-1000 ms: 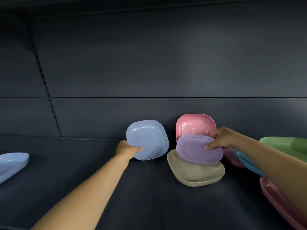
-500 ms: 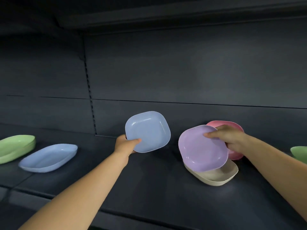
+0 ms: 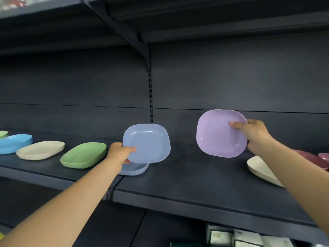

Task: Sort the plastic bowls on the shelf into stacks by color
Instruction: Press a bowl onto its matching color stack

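Above the middle of the dark shelf (image 3: 204,177) my left hand (image 3: 119,152) pinches the near-left edge of a periwinkle-blue bowl (image 3: 146,142), tilted with its hollow toward me. Directly below it, touching the shelf, lies a second bowl of the same blue (image 3: 134,169), so I judge the left hand needs only to lower straight down to nest them. My right hand (image 3: 254,135) grips the right rim of a lilac bowl (image 3: 218,133), held up in the air; I see no lilac stack. Every bowl in view holds nothing. Farther left rest a green bowl (image 3: 83,155), a cream bowl (image 3: 40,150) and a bright blue stack (image 3: 15,143).
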{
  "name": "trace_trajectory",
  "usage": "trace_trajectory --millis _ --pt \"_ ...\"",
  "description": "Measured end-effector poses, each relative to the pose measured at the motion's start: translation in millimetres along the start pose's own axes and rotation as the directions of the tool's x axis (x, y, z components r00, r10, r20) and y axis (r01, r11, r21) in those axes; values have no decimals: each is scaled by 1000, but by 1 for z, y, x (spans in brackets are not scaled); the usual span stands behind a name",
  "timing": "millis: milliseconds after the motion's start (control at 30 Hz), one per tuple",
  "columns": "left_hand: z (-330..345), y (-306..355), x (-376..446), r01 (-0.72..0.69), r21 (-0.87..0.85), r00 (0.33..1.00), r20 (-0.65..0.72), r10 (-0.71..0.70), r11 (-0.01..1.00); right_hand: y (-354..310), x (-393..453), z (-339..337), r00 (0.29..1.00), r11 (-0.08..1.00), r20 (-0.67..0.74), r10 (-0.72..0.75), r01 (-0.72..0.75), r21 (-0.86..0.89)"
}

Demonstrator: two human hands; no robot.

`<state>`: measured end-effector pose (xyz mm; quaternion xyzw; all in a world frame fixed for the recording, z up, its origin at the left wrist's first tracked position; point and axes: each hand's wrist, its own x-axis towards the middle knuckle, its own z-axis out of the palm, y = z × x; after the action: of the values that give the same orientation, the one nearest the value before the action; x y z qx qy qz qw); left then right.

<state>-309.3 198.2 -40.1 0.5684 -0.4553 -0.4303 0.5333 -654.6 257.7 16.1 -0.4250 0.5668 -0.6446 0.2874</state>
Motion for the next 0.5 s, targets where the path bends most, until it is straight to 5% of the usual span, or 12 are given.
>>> trace_trajectory --millis 500 --pt "-68 -45 82 87 158 992 74 -99 984 97 -58 177 941 890 94 324 -337 307"
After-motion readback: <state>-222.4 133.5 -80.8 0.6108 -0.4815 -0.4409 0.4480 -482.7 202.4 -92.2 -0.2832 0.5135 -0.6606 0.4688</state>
